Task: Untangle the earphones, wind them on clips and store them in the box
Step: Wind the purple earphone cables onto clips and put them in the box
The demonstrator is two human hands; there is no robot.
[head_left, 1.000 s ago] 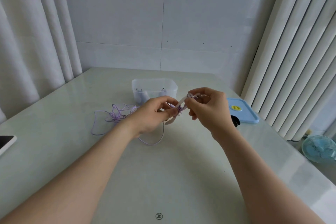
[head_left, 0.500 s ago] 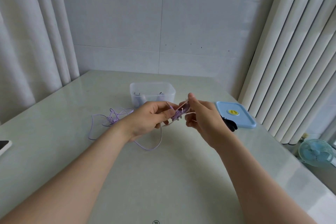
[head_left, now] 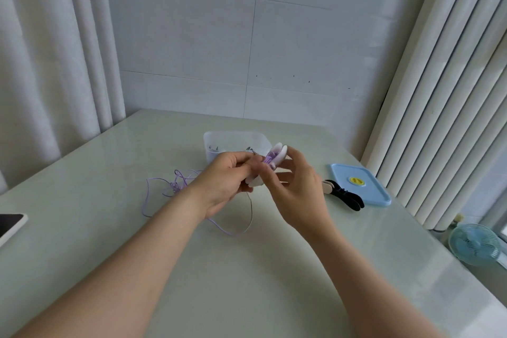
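**Item 1. Clip [head_left: 277, 155], white, two-winged.** Held above the table [head_left: 247, 269], just in front of the box. It is raised clear of the surface, probably so the cable can pass round its waist unhindered. Purple turns already sit on the waist.

**Item 2. Left hand [head_left: 227, 177].** Fingers curled, and the fingertips [head_left: 255, 165] pinch the clip at its wound middle. Judged purpose: to pin the turns so they do not slip.

**Item 3. Right hand [head_left: 297, 186].** Thumb and forefinger close on the clip from the 3 o'clock side, with one finger behind the upper wing. The remaining fingers are loosely fanned and hold nothing. Whether they also guide the cable cannot be told.

**Item 4. Earphone cable [head_left: 175, 186], purple.** Most of it is unwound. A tangle lies on the table at 9 o'clock from the hands, and a slack loop trails down to 6 o'clock. Winding is judged at an early stage.

**Item 5. Box [head_left: 236, 138], clear plastic, open.** It stands at 12 o'clock from the hands. Small dark items lie inside, not identifiable.

**Item 6. Lid [head_left: 365, 189], blue.** Set flat at 3 o'clock, off the box to leave it open for storing.

**Item 7. Black bundle [head_left: 347, 197].** It rests against the lid's near-left edge. It looks like a finished wound set not yet boxed.

**Item 8. Phone [head_left: 11, 225].** Far 9 o'clock edge of the table.
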